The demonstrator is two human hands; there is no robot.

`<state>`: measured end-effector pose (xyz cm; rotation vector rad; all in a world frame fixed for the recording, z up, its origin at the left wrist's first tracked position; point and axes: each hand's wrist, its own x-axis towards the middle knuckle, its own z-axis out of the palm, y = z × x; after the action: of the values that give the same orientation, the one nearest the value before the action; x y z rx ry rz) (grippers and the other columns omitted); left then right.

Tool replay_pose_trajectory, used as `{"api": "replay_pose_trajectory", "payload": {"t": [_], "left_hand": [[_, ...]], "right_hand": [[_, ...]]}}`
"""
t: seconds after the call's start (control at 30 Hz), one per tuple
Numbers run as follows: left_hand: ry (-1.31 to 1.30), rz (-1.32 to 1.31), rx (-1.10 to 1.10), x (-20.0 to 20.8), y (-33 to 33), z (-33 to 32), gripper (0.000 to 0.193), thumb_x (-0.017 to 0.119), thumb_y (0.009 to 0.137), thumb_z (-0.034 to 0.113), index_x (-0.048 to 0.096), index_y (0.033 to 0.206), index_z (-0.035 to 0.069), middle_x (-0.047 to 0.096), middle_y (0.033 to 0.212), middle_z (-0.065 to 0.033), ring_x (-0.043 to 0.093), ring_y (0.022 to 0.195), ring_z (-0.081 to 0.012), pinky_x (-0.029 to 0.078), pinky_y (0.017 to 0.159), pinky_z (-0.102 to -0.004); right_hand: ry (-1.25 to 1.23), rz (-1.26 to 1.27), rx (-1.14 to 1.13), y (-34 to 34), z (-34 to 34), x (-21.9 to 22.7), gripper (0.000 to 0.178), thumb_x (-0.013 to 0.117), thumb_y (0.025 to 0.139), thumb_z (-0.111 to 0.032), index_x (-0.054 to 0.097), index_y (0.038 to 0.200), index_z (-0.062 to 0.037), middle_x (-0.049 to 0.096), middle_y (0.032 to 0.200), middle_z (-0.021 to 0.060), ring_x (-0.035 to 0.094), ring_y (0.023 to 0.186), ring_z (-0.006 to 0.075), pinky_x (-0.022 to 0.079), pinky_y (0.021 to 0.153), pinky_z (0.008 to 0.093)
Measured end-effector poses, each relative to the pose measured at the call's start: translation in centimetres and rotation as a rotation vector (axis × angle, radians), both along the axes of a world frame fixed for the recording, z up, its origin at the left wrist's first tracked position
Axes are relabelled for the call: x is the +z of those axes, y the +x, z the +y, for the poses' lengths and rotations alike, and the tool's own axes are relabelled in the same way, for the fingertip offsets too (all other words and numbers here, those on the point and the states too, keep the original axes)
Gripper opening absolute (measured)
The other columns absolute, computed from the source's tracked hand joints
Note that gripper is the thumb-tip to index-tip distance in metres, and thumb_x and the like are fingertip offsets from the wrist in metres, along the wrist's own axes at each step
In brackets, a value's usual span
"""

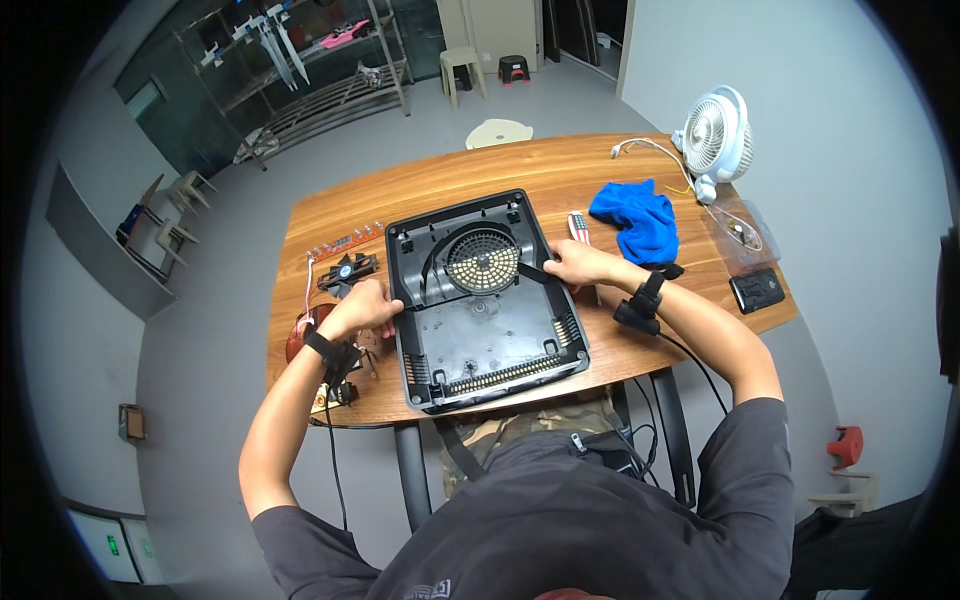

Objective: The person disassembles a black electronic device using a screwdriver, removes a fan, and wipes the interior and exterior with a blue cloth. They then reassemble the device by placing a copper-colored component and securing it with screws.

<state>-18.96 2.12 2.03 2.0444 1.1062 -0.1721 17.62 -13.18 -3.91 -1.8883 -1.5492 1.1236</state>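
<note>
A black plastic housing (pixel 480 340), shaped like the lower shell of an induction cooker, lies with its hollow inside facing up near the table's front edge. It has a round vent grille in its far half and slotted vents along the near edge. My left hand (pixel 370 309) holds its left wall, fingers partly hidden. On the opposite wall, my right hand (pixel 578 264) is closed with the thumb over the rim. A small black cooling fan (pixel 347 270) lies just beyond my left hand. Beside my left wrist are a copper-coloured coil (pixel 303 332) and a circuit board (pixel 335 396), both partly covered.
An orange circuit strip (pixel 345 241) lies at the far left of the wooden table (pixel 400 178). To the right are a red-and-white handheld tool (pixel 578 228), a blue cloth (pixel 638 218), a white desk fan (pixel 714 138) with cable and a black rectangular device (pixel 757 290). Cables hang from both wrist straps.
</note>
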Motion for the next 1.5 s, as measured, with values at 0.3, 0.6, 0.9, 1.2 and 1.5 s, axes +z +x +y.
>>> {"api": "replay_pose_trajectory", "payload": {"t": [0.3, 0.6, 0.9, 1.2, 1.5], "left_hand": [[0.293, -0.013, -0.092, -4.3, -1.1, 0.5, 0.041, 0.065, 0.088, 0.025, 0.066, 0.095, -0.016, 0.068, 0.090, -0.0370, 0.070, 0.094, -0.0476, 0.055, 0.086, -0.0490], [0.380, -0.042, -0.032, -3.6, 1.7, 0.8, 0.039, 0.059, 0.090, 0.020, 0.062, 0.109, -0.014, 0.067, 0.103, -0.0381, 0.067, 0.106, -0.0477, 0.053, 0.094, -0.0490], [0.353, 0.044, -0.136, -5.6, 2.8, 4.4, 0.039, 0.056, 0.094, 0.019, 0.059, 0.119, -0.010, 0.067, 0.109, -0.0364, 0.065, 0.112, -0.0476, 0.051, 0.098, -0.0503], [0.429, 0.015, -0.143, -6.6, 1.3, 4.8, 0.041, 0.061, 0.095, 0.024, 0.060, 0.118, -0.010, 0.069, 0.109, -0.0327, 0.068, 0.109, -0.0422, 0.052, 0.095, -0.0461], [0.359, -0.052, -0.079, -5.8, 1.4, 3.8, 0.042, 0.066, 0.093, 0.031, 0.068, 0.098, -0.011, 0.071, 0.091, -0.0303, 0.072, 0.094, -0.0412, 0.055, 0.086, -0.0474]], "right_hand": [[0.157, -0.091, 0.106, 0.1, 0.3, -1.4, 0.030, 0.052, 0.097, -0.016, 0.064, 0.112, 0.0072, 0.072, 0.087, 0.0238, 0.073, 0.072, 0.0332, 0.063, 0.063, 0.0408], [0.202, -0.303, 0.103, 2.3, 2.1, -4.0, 0.037, 0.046, 0.097, -0.016, 0.061, 0.101, 0.0174, 0.066, 0.092, 0.0388, 0.071, 0.077, 0.0467, 0.063, 0.060, 0.0485], [0.179, -0.221, 0.046, 2.7, 2.3, -5.0, 0.039, 0.045, 0.100, -0.016, 0.056, 0.105, 0.0211, 0.068, 0.090, 0.0331, 0.073, 0.073, 0.0431, 0.063, 0.049, 0.0456], [0.182, -0.232, 0.010, 1.6, 2.5, -4.4, 0.042, 0.046, 0.099, -0.020, 0.062, 0.102, 0.0186, 0.069, 0.094, 0.0352, 0.074, 0.082, 0.0431, 0.063, 0.060, 0.0490], [0.090, -0.122, -0.066, 2.7, -0.2, 3.2, 0.056, 0.048, 0.107, -0.046, 0.063, 0.094, 0.0064, 0.069, 0.075, 0.0153, 0.070, 0.063, 0.0231, 0.058, 0.056, 0.0378]]}}
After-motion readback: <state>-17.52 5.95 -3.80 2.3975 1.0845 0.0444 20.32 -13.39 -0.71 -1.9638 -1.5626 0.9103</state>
